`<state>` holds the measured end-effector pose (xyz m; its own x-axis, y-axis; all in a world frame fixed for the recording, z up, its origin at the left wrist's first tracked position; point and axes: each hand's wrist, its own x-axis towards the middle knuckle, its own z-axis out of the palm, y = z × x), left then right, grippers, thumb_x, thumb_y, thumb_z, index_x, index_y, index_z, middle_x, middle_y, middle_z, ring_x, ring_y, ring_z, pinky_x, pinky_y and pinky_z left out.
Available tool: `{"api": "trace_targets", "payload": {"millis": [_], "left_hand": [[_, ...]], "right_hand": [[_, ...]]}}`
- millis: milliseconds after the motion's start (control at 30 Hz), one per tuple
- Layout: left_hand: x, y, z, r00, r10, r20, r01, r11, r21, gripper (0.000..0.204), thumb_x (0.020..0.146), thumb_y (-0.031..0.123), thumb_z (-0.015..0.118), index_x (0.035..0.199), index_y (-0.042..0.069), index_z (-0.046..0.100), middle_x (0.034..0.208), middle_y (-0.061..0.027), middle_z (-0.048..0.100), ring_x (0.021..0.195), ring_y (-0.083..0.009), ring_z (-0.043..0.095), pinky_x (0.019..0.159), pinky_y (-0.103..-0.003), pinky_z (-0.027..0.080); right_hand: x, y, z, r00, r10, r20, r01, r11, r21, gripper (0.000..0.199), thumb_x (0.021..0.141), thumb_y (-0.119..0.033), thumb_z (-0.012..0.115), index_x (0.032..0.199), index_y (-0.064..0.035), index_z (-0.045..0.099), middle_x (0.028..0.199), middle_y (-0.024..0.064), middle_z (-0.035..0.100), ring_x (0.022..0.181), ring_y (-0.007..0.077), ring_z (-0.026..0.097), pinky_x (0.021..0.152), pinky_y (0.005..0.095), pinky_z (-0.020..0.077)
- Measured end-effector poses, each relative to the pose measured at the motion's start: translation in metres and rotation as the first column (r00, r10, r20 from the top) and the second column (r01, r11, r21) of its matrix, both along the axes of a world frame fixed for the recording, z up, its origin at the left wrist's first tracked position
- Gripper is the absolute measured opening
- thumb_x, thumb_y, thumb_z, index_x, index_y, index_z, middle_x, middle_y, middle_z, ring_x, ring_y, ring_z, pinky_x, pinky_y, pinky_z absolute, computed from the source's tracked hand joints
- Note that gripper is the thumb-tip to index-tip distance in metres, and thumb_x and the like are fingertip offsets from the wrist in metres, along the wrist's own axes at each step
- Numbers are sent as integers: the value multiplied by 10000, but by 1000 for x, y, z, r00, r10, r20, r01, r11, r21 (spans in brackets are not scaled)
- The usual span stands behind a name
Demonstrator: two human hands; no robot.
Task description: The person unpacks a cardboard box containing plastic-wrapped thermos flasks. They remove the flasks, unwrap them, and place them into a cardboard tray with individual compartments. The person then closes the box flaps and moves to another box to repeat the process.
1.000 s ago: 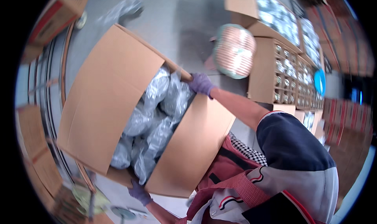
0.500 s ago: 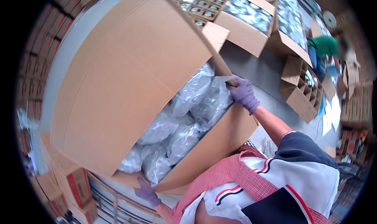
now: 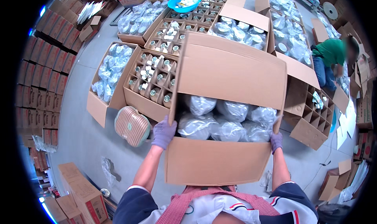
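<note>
While both gloved hands grip its ends, the large open cardboard box point(image 3: 220, 162) sits right in front of the person's body, long side toward them; what bears its weight underneath can't be seen. Left hand point(image 3: 163, 134) is closed around the upper edge at the left end; right hand point(image 3: 276, 142) is curled on the right end wall, some fingers hidden. Inside: rounded items in clear plastic bags point(image 3: 231, 130), packed close. Handling, judged: bulky, probably fairly weighty if full; walls stiff-ish, flaps floppy and poor to lift by; bags slick, contents maybe breakable, so keep level. Best hold is low on both end walls, opposite each other, or under the bottom corners; the top edge could bend. Versus half a second ago: box was slanted across the view with the far flap point(image 3: 235, 69) filling the upper left; now nearly square-on, hands almost level with each other, both on the box in either frame. View has swung too: striped stool point(image 3: 132, 126) and bottle-filled divided carton point(image 3: 152, 80) now show left of the box, co-worker in green point(image 3: 330, 51) at right in both.
</note>
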<state>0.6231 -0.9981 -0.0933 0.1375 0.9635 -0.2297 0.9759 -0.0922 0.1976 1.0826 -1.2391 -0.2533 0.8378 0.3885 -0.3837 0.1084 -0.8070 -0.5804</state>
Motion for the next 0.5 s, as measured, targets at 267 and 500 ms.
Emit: {"api": "trace_targets", "payload": {"millis": [267, 500], "left_hand": [[89, 142, -93, 989, -133, -59, 122, 979, -160, 515, 834, 402, 493, 1170, 14, 532, 987, -246, 636, 946, -377, 612, 851, -439, 471], [76, 251, -201, 984, -179, 13, 171, 914, -368, 545, 812, 405, 510, 1156, -16, 554, 1012, -261, 623, 967, -395, 598, 887, -445, 456]], "right_hand": [[42, 42, -89, 973, -181, -144, 180, 983, -22, 433, 716, -340, 704, 922, 38, 656, 768, 123, 661, 647, 208, 609, 586, 362, 474], [12, 125, -86, 970, -180, -164, 134, 957, -259, 546, 713, -457, 613, 965, 25, 654, 904, 226, 662, 832, 333, 649, 712, 421, 483]]}}
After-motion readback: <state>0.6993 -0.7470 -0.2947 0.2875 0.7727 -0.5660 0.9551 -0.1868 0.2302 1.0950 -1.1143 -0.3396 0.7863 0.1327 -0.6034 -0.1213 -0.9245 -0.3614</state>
